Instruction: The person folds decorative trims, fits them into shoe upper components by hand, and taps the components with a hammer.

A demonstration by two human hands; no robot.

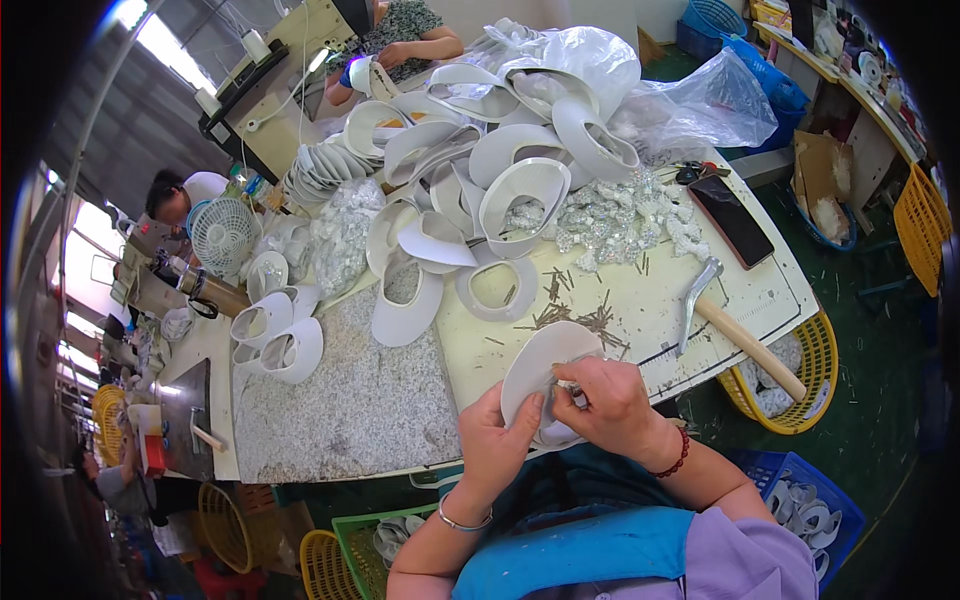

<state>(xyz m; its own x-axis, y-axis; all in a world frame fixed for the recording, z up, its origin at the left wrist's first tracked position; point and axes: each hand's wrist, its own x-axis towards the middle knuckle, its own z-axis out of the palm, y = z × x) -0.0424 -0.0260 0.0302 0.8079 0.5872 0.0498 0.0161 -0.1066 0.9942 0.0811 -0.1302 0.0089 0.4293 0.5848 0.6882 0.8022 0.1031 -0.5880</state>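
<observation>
Head view looks down on a cream work table [660, 300] crowded with white shoe pieces. A heap of white sole and upper parts [480, 170] fills the far half, with clear plastic bags [650, 90] behind it and a spill of small silvery sparkling trims [610, 215] just to its right. Loose short nails [575, 315] lie scattered on the table between that heap and the hands. A hammer [735, 330] with a pale wooden handle lies to the right, its metal head toward the far side and the handle running out over the table's near right edge; a dark phone [732, 220] rests beyond it. To the left a speckled grey stone slab [350, 400] sits on the table, more white pieces at its far corner. Yellow baskets [815, 385] and a blue crate [810, 500] stand below the table's right side. Other people work at the far end and the left.

The white sole [545, 375] is held at the near table edge, between both hands — nothing stands between it and the nails. Its long axis runs from lower left, near the person, up toward the right, with the broad rounded end pointing away toward the hammer. The left hand [500, 440] clasps its near left edge, thumb on top. The right hand [610, 405] pinches something small against the sole's surface; what it pinches is too small to tell.
</observation>
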